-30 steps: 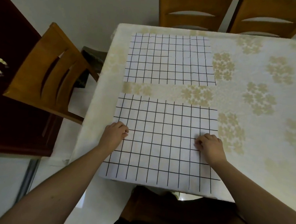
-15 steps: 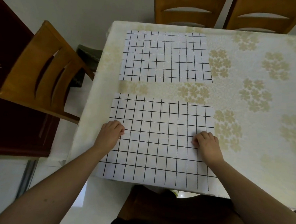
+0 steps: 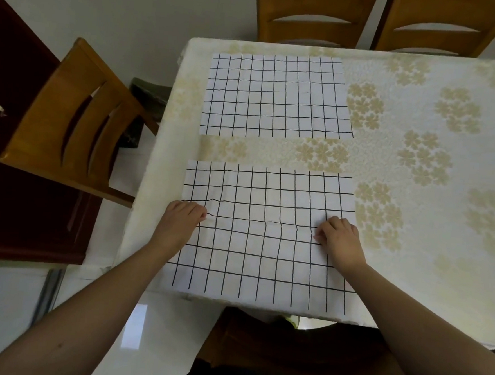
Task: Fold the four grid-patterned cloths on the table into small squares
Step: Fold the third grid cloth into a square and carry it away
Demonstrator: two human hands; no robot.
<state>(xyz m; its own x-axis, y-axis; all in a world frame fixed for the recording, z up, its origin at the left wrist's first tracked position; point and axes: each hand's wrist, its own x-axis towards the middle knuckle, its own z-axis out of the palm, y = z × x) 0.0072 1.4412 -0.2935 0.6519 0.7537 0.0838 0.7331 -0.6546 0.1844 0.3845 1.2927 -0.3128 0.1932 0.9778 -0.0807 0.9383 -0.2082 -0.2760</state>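
**Both Hands Pinching Near Cloth at Its Side Edges**

On the table [image 3: 411, 257], which carries a cream covering printed with pale gold flower clusters, two grid-patterned cloths are visible. Near cloth [image 3: 261, 258] lies flat at the person's side of the table, its front edge just at the table's front edge. Far cloth [image 3: 276, 97] lies flat beyond it, separated by a bare strip of the covering; the two do not touch.

Left hand [image 3: 179, 220] sits at the left edge of the near cloth, about halfway along its depth. Fingers are curled and the fabric is gathered at the fingertips; grid lines bend upward just right of the hand, consistent with a pinch on the cloth.

Right hand [image 3: 339, 237] sits at the right edge of the same cloth, level with the left. Fingers are curled under, pinching the fabric; small wrinkles run between the two hands along that line.

Remainder of the near cloth is flat on the table. Far cloth is untouched by either hand and shows only faint creases.

Surroundings: one wooden chair [image 3: 69, 116] stands left of the table, two more chair backs [image 3: 308, 18] at the far side. A dark wooden cabinet [image 3: 21, 186] occupies the left edge of view.
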